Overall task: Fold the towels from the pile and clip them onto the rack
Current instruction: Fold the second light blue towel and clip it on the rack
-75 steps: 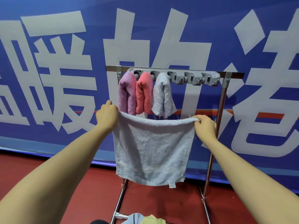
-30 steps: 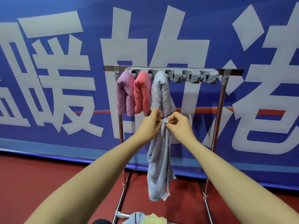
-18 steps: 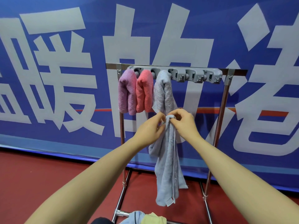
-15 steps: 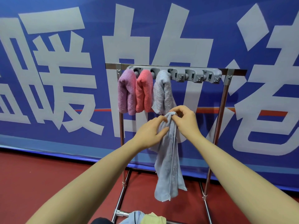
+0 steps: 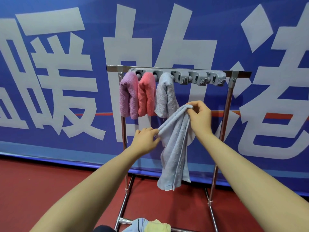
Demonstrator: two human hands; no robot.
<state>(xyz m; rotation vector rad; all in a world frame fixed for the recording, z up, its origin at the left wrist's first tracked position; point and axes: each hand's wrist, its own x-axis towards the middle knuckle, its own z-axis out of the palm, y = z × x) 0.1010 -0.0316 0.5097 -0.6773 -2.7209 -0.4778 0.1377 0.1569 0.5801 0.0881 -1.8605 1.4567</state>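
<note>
Right hand (image 5: 199,118) pinches the top of the grey towel (image 5: 174,148), left hand (image 5: 145,139) pinches its left edge lower down. It hangs folded before the rack (image 5: 229,97), just below three clipped towels (image 5: 147,94). The pile (image 5: 148,225) sits near.

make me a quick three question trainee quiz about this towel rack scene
1. True or false: three folded towels hang clipped on the grey plastic clip bar of the metal rack.
2. Which hand holds the pale blue terry towel higher? A) left hand B) right hand
3. Fill in: between the purple folded towel and the grey folded towel hangs the ____ folded towel.

Key: 1 true; 2 B; 3 pink
</note>
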